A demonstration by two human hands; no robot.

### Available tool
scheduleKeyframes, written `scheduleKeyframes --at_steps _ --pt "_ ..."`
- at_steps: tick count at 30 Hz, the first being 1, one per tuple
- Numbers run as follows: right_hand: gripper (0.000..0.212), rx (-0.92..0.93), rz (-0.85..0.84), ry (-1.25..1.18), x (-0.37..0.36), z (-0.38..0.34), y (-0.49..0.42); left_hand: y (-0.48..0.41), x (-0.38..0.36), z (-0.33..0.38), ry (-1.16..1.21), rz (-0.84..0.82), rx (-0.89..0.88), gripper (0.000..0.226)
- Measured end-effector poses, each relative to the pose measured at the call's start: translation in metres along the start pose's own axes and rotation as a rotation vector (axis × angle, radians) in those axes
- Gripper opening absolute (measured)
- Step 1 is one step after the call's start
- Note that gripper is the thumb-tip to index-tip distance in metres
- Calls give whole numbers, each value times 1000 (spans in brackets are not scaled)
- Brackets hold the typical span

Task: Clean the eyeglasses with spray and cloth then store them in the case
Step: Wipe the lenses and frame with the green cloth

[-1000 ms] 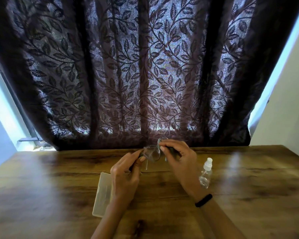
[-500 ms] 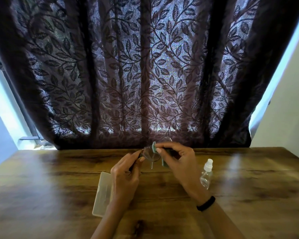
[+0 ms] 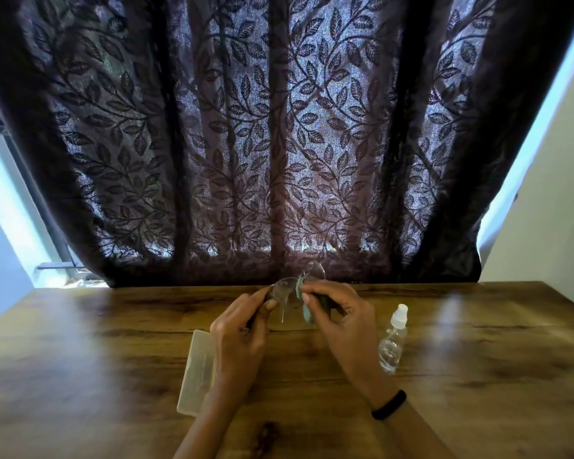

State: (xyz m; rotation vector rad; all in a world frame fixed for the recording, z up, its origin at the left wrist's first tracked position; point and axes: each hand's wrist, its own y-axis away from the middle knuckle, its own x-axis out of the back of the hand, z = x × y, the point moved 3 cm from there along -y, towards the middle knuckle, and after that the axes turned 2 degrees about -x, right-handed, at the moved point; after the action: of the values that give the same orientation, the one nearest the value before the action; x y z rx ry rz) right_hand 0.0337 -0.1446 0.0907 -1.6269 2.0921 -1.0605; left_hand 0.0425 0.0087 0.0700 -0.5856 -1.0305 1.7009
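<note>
A translucent plastic case point(image 3: 198, 372) lies flat on the wooden counter point(image 3: 80, 359) at about 7 o'clock from the hands, its right edge hidden under the left forearm. The left hand point(image 3: 237, 329) is raised above the counter, its grip pinched together on the left end of the eyeglasses point(image 3: 287, 289), thumb and forefinger clamped on the frame by the hinge. The clear lenses sit between the two hands, in the air just in front of the foot of the dark leaf-patterned curtain point(image 3: 279, 144) at 12 o'clock. The right hand point(image 3: 342, 319) closes its grip on a small pale blue-green cloth point(image 3: 304, 304), pressing it against the glasses near the bridge; a fold of the cloth hangs down below the thumb. A black band point(image 3: 389, 405) circles the right wrist. At 3 o'clock from the right hand, a little apart from it, a small clear spray bottle point(image 3: 393, 342) with a white cap stands on the counter, leaning slightly.
</note>
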Motion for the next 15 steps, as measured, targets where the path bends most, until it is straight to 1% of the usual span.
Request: scheduleKeyframes --at_steps 5,8,11,13,15 --pt "17 129 -53 78 -10 -15 10 -3 -2 0 11 16 2 24" --pt "18 139 -68 140 -10 -10 14 -2 -1 0 -4 3 21 21" --pt "19 68 -39 167 -3 6 12 2 4 -6 46 35 117 18" --pt "15 -49 24 92 6 19 8 6 10 -10 99 45 185 18" --pt "19 -203 107 -33 17 31 2 8 15 -12 114 53 228 19"
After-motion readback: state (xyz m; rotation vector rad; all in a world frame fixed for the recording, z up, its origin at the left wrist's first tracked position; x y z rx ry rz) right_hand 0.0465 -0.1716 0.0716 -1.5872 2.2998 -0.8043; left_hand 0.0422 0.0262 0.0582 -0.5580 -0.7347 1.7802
